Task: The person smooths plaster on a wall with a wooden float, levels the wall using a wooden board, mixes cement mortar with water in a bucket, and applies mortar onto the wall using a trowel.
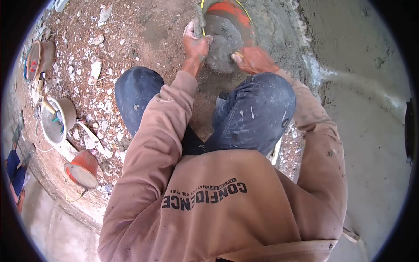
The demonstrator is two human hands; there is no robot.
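1. Rubble-strewn brown ground (144,30) spread across the left and middle, littered with pale chips and shards.
2. At the far left edge, another person (16,172), partly cut off, showed dark blue clothing.
3. Next came three containers in a loose line: a brownish bucket (47,56) with red and blue things inside; a pale bucket (69,111) holding a light-handled tool (48,106) and something green, too small to name; and a red-orange bucket (89,161), its mouth toward the lower left, grey inside.
4. Across the brown sweatshirt (227,227), upside down to the camera, ran dark lettering: "CONFIDENCE" in large capitals, with "YOU CAN DO" and "WHATEVER YOU WISH" in small ones.
5. Beyond the spattered dark trousers (257,109), between the hands, sat an orange container (224,8) full of grey mix (222,41).
6. The left hand (196,43) was closed on its yellow, mix-crusted handle (202,19), at the container's left side.
7. The right hand (253,59), slightly blurred, was curled shut at the lower right of the mix around a yellowish piece (238,54); what that was could not be told.
8. Rough grey mortar (279,39) lay just beside the container, and smoother grey cement (366,52) filled the far right, with a dark object (409,131) at the edge.
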